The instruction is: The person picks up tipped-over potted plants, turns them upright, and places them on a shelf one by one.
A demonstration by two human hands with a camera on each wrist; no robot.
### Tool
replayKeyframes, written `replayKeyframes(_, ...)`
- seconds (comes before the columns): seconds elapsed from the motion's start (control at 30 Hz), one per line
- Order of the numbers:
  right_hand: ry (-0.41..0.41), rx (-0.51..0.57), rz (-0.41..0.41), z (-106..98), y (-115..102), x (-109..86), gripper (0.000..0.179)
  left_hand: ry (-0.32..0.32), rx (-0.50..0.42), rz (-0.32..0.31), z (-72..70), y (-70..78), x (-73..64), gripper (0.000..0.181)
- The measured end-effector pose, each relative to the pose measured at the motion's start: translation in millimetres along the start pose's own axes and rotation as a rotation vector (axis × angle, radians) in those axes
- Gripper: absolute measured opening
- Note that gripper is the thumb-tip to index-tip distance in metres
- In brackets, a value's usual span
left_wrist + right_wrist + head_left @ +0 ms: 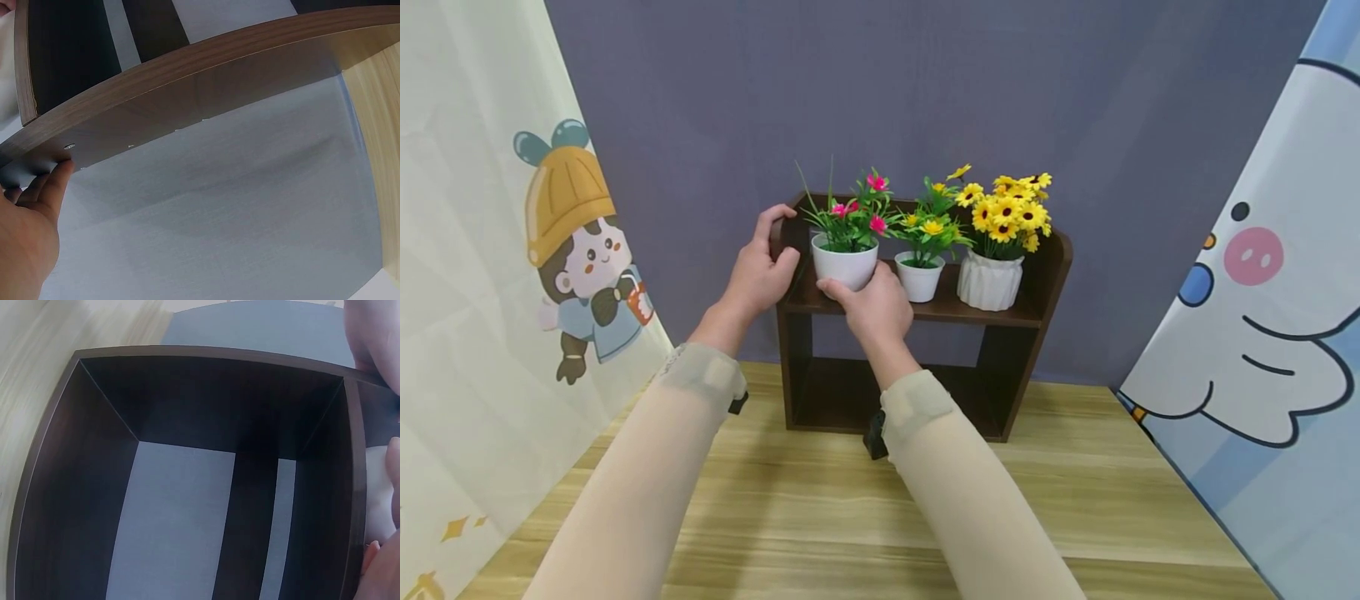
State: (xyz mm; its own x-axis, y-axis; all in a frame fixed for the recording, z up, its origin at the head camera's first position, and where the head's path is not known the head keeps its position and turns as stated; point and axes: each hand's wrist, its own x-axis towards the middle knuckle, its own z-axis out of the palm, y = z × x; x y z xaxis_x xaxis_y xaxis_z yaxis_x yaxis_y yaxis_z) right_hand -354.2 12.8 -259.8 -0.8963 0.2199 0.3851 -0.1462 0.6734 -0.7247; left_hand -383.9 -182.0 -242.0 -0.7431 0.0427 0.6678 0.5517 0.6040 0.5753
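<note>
A white pot with pink flowers (846, 265) is at the left end of the upper board of a dark brown wooden shelf (977, 312). My right hand (880, 308) grips this pot low down, its thumb across the front and the fingers mostly hidden behind. In the right wrist view, part of the white pot (379, 500) shows beside those fingers. My left hand (756, 271) holds the shelf's left side near the top, thumb at the front edge. Seen from the left wrist, fingers (55, 187) touch the outer face of the side panel (156, 103).
Right of the held pot stand a small white pot with yellow flowers (920, 279) and a ribbed white pot of yellow daisies (990, 282). The shelf stands on a wood-grain table (820, 508) against a grey-blue backdrop (925, 92). Cartoon-printed sheets hang at both sides.
</note>
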Motion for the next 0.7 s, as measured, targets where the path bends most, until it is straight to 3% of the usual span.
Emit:
replayKeyframes(0.23,-0.003,-0.02,-0.025,1.7,2.4,2.0,0.089,0.002,-0.003,-0.002,-0.3,0.3,-0.4,0.055)
replayKeyframes(0.7,-0.089,-0.094,-0.029,-1.9,5.2,8.0,0.088,0.0,0.0,0.006,-1.1,0.4,-0.7,0.056)
